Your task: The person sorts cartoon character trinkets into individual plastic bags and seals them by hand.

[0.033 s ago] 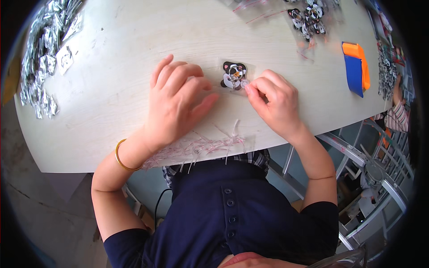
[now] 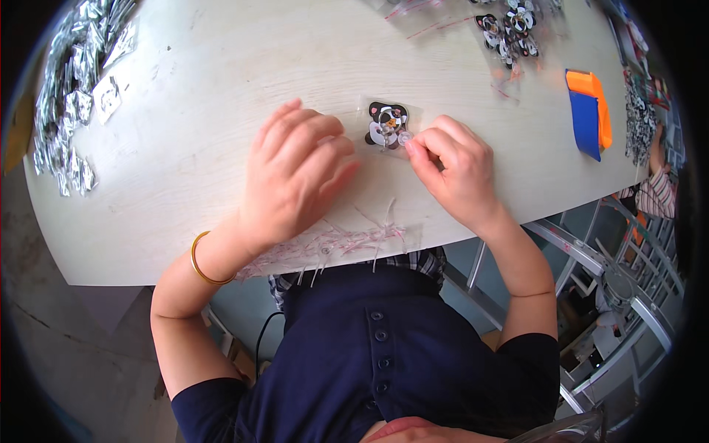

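One bagged panda charm (image 2: 377, 136) | right hand (image 2: 456, 161) alongside | pale disc (image 2: 405, 138): markings illegible

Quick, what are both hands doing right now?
Left hand: loosely open, nothing seen in it.
Right hand: closed, pinching the bag by a corner.

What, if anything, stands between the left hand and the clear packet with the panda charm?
Nothing visible does: only tabletop shows between the left hand and the clear packet. The right hand is at the packet's right edge; the pinkish strips lie lower in view, off that line.
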A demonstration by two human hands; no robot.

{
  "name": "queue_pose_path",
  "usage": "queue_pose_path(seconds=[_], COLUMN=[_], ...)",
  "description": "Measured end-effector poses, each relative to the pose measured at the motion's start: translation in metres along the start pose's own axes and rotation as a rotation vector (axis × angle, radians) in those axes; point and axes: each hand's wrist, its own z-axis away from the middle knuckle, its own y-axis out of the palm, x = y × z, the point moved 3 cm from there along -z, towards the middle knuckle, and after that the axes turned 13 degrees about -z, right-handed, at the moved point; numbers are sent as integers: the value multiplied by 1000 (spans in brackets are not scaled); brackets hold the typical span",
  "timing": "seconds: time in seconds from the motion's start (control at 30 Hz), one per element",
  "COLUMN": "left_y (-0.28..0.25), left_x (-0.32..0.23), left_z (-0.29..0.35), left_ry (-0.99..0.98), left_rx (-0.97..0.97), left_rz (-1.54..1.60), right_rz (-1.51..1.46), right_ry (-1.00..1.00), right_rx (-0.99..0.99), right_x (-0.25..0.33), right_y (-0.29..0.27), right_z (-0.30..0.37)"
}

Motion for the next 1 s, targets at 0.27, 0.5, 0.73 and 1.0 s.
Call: queue_pose_path(seconds=[0.27, 0.5, 0.73, 1.0], left_y=[10, 12, 14, 15], left_x=[-31, -28, -27, -27], left_z=[6, 6, 4, 4], left_ry=[246, 217, 200, 195], left_rx=[180, 221, 235, 245], left_rz=[-165, -144, -104, -62], right_rz=[-10, -19, -28, -69], right_ry=[23, 11, 3, -24], right_rx=[-8, -2, 18, 21], right_x=[-3, -3, -1, -4], right_y=[3, 2, 1, -2], right_z=[2, 2, 2, 6])
